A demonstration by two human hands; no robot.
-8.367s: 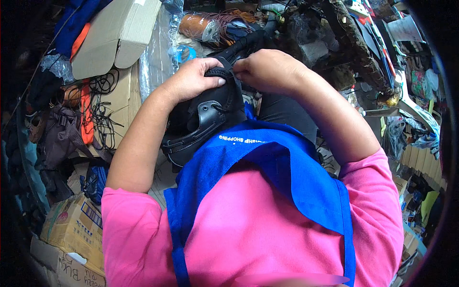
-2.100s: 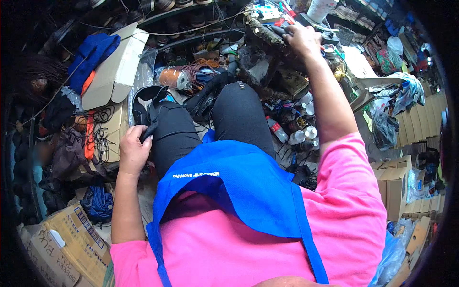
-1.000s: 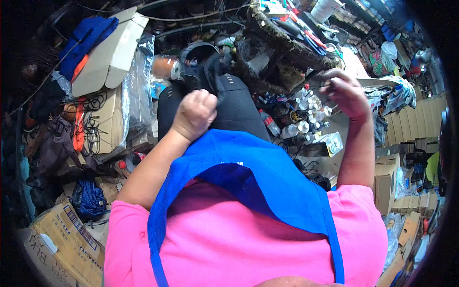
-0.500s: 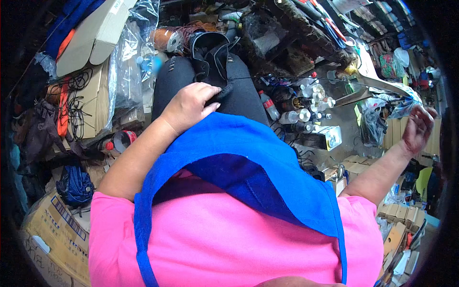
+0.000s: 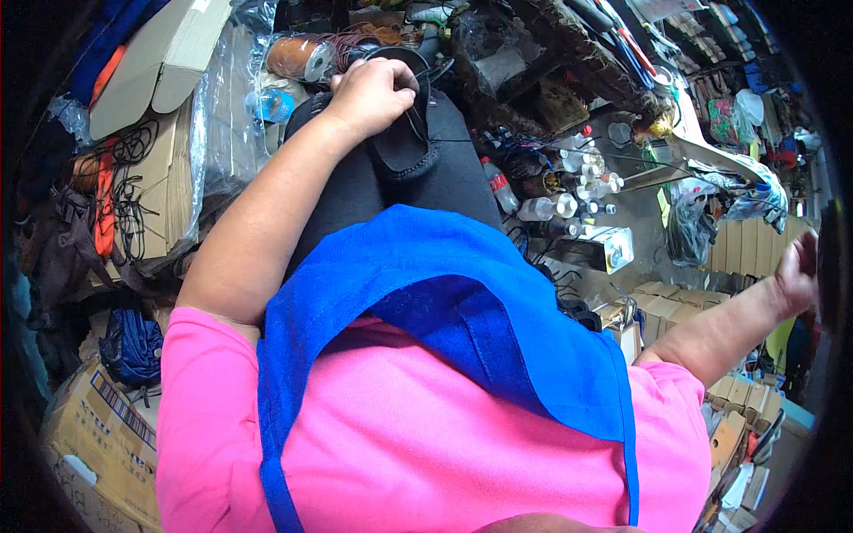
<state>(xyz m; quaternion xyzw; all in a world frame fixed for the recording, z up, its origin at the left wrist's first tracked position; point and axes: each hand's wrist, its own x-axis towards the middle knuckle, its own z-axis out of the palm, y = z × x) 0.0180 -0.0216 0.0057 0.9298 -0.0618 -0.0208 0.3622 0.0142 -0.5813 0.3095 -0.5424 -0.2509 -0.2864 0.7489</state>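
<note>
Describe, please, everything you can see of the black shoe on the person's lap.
The black shoe lies on the person's dark-trousered knees, above the blue apron. It looks like matte leather or synthetic with a curved rim around its opening. The left hand grips its upper edge, covering part of it. A thin dark thread runs from it toward the right. Its sole is hidden.

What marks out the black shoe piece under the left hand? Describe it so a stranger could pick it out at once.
Start at the person's lap, covered by dark trousers above the blue apron. On the knees lies the black shoe piece, gripped at its top by the left hand. Unlike the brown thread spool beside it, it is matte black, curved and edged with stitching.
</note>
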